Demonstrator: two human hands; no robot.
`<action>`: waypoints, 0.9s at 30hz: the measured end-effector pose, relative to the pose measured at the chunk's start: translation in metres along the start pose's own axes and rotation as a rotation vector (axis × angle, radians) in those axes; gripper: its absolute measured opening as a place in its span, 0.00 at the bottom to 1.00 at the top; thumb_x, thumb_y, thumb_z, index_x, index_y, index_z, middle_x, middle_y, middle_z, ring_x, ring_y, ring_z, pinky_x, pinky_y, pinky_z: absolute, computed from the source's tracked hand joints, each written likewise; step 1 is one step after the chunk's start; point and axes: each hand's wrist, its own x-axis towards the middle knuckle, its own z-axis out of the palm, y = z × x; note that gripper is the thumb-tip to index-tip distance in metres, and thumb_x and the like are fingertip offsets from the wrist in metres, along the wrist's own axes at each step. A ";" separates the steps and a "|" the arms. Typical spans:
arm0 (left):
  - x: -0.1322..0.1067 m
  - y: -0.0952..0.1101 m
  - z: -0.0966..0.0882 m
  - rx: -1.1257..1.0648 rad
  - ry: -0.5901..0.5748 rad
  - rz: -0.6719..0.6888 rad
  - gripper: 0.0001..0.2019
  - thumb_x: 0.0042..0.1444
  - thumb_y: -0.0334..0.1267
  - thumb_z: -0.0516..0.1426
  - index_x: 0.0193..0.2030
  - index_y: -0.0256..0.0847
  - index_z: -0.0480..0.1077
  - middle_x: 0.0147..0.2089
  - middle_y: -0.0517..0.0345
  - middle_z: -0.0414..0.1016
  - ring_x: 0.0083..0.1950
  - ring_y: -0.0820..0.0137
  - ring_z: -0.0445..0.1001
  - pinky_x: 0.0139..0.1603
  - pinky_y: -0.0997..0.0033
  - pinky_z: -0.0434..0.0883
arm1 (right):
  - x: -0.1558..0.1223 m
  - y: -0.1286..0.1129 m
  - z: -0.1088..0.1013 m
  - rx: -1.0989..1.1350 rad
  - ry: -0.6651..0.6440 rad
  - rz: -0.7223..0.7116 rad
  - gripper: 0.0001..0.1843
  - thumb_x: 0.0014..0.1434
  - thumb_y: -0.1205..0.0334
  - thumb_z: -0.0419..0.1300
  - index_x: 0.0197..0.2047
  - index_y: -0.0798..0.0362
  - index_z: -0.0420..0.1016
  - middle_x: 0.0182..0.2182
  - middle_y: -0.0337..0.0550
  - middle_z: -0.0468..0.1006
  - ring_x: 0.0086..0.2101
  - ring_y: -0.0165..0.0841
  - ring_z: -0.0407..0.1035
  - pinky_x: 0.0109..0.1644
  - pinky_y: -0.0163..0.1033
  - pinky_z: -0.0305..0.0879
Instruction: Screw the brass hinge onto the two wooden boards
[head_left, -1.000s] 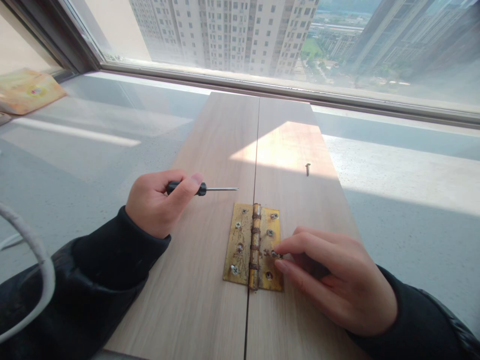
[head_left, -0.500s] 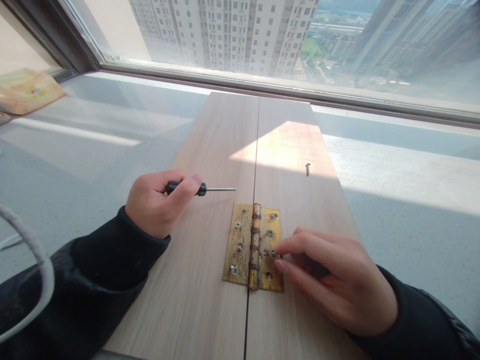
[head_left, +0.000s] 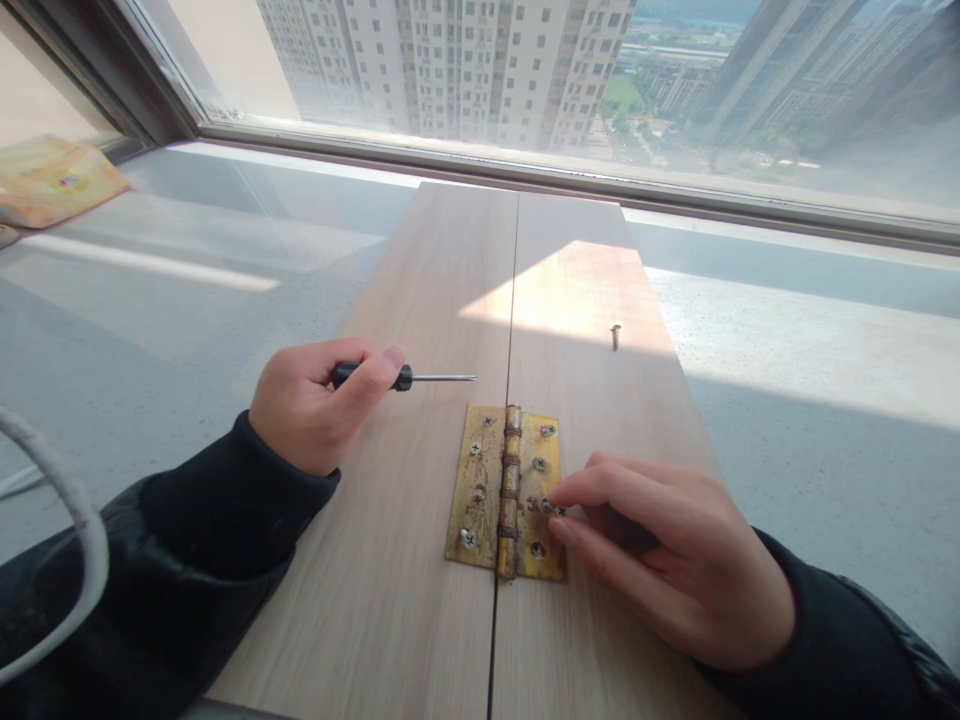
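Observation:
A worn brass hinge (head_left: 480, 500) with several screws lies across the seam of two light wooden boards (head_left: 420, 300). My left hand (head_left: 307, 410) grips a small black-handled screwdriver (head_left: 409, 377) whose thin shaft points right, just above the hinge. My right hand (head_left: 675, 560) rests on the right board, and its thumb and forefinger pinch a small screw (head_left: 551, 508) lying sideways on the hinge's right leaf. A loose screw (head_left: 615, 336) sits farther back on the right board in the sunlit patch.
The boards lie on a grey stone sill (head_left: 810, 400) under a big window (head_left: 600, 80) with tower blocks outside. A yellow packet (head_left: 52, 180) lies at the far left. A white cable (head_left: 67, 540) curves past my left sleeve.

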 end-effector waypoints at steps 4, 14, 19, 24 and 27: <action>0.000 0.000 0.000 -0.002 -0.006 0.001 0.22 0.55 0.50 0.52 0.14 0.42 0.55 0.14 0.67 0.50 0.19 0.76 0.51 0.23 0.68 0.50 | 0.000 0.000 0.000 -0.003 -0.002 0.002 0.03 0.63 0.67 0.57 0.38 0.53 0.71 0.23 0.33 0.68 0.22 0.21 0.59 0.26 0.30 0.55; 0.000 0.001 0.000 0.004 -0.013 -0.003 0.22 0.56 0.49 0.52 0.15 0.43 0.54 0.14 0.67 0.49 0.19 0.75 0.51 0.24 0.67 0.50 | 0.000 0.000 0.000 0.003 -0.001 0.008 0.03 0.62 0.67 0.57 0.39 0.54 0.71 0.23 0.34 0.68 0.22 0.22 0.59 0.26 0.31 0.55; 0.000 0.002 0.000 0.000 -0.012 -0.014 0.21 0.55 0.49 0.52 0.15 0.42 0.56 0.14 0.68 0.50 0.19 0.76 0.51 0.24 0.67 0.50 | -0.001 0.000 0.000 0.010 -0.001 0.015 0.03 0.63 0.67 0.56 0.38 0.54 0.72 0.23 0.34 0.69 0.22 0.22 0.60 0.26 0.31 0.55; -0.001 0.002 0.000 0.006 -0.012 -0.009 0.22 0.56 0.49 0.52 0.15 0.42 0.56 0.14 0.68 0.50 0.19 0.76 0.51 0.24 0.68 0.50 | 0.001 -0.002 -0.001 -0.006 0.002 0.001 0.04 0.62 0.67 0.56 0.40 0.54 0.73 0.23 0.35 0.68 0.22 0.22 0.59 0.26 0.31 0.56; -0.001 0.002 0.000 0.006 -0.012 -0.008 0.22 0.56 0.49 0.52 0.15 0.42 0.56 0.14 0.67 0.50 0.19 0.76 0.51 0.23 0.68 0.50 | 0.002 -0.002 -0.001 -0.006 0.007 -0.003 0.06 0.62 0.68 0.57 0.42 0.54 0.74 0.24 0.36 0.69 0.22 0.23 0.60 0.26 0.30 0.57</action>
